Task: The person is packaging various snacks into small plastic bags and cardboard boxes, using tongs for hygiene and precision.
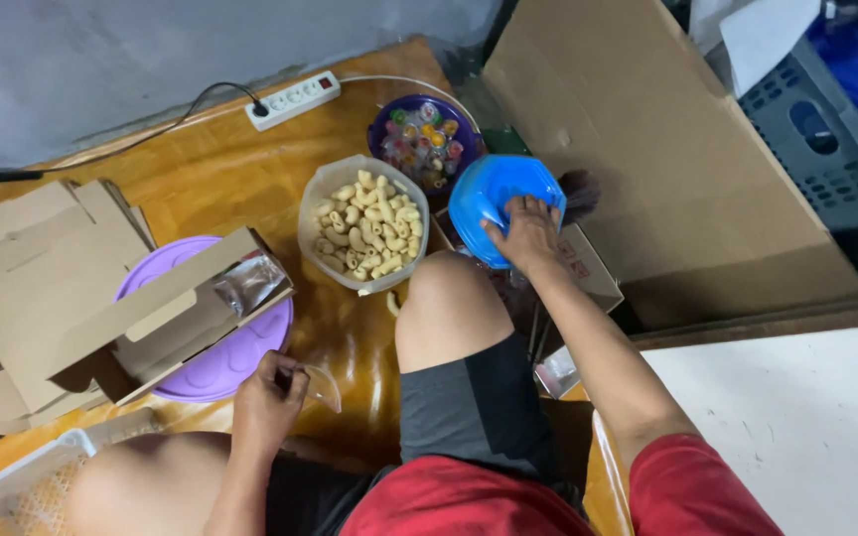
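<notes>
Down on the wooden floor (230, 169), the largest thing in view is the big flattened cardboard sheet (667, 169) leaning at the upper right, with a folded cardboard box (62, 288) lying across a purple round lid (220, 362) on the left. Between them stands a clear tub of pale puffed snacks (367, 226), and just behind it a purple bowl of small coloured cups (421, 139). A white power strip (295, 99) lies near the wall, its cable running off to the left.

The person sits with knees raised. The right hand (526, 230) rests on top of a blue plastic lid (500, 203), fingers spread flat over its rim, just beside the snack tub and above a smaller carton (588, 263). The left hand (268, 397) is near the purple lid, its fingers pinching a small clear plastic bag (322, 387) at the edge.

As I judge it, the blue lid is gripped only from above with an open palm, so it could slip or tilt if lifted that way and knock the snack tub, which sits touching close. One loose snack piece (392, 303) already lies on the floor by the knee; a careless leg could crush it or nudge the tub over.
</notes>
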